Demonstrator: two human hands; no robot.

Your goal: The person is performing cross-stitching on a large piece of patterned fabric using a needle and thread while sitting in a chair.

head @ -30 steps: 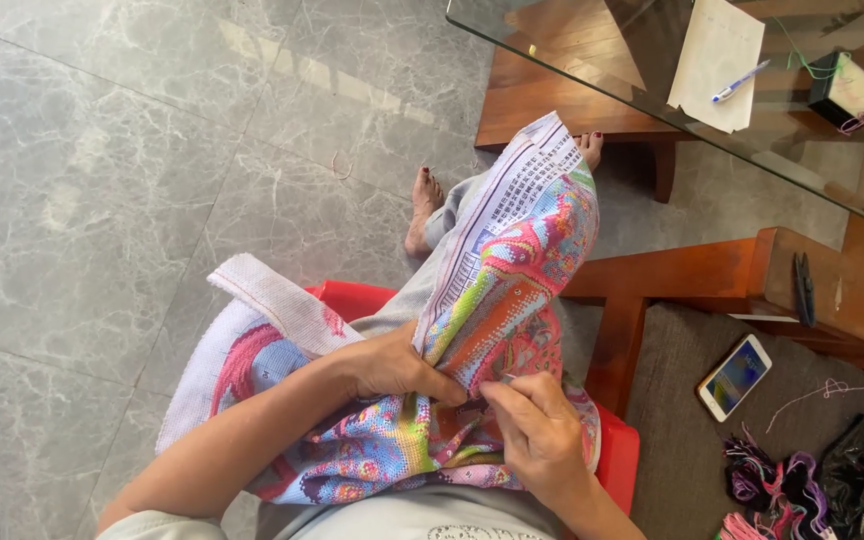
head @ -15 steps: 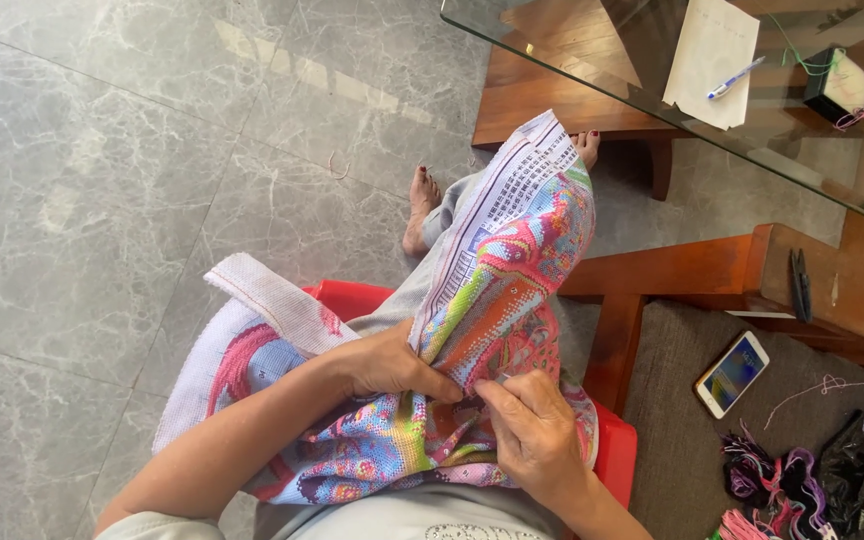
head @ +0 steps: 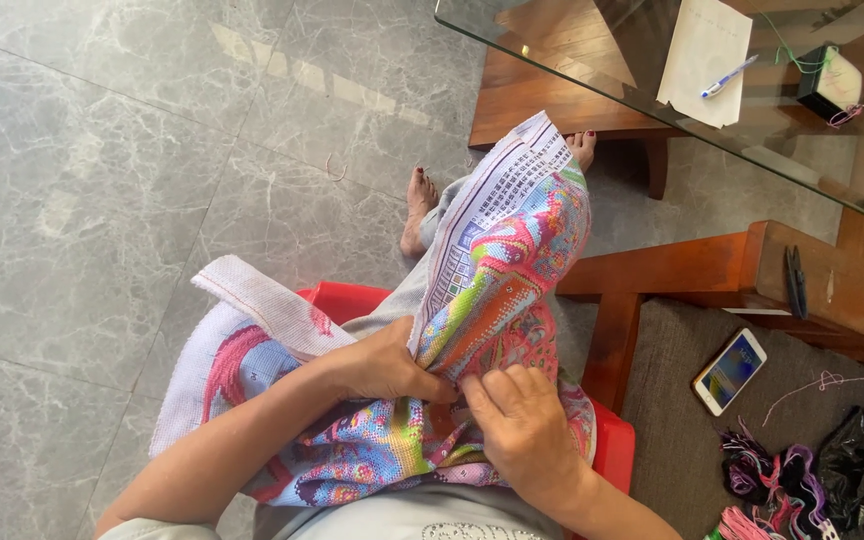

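Bright cotton stitching covers the embroidered cloth (head: 472,330) bunched in our lap, our landmark for all else. Our left hand (head: 382,365) pinches a fold at its middle, grip closed on the fabric; our right hand (head: 524,430) presses fingertips into the same fold, grip narrow on the weave. We judge the cloth light, soft and limp, best held by a gathered fold near the worked spot. Beneath it shows a red plastic stool (head: 352,298). Right of the cloth lie a phone (head: 730,370) and tangled thread skeins (head: 764,478) on a grey cushion. Beyond the cloth, bare feet rest on polished marble floor (head: 132,180); farther still, a glass tabletop (head: 592,50) carries paper (head: 697,50) and a pen (head: 728,76).
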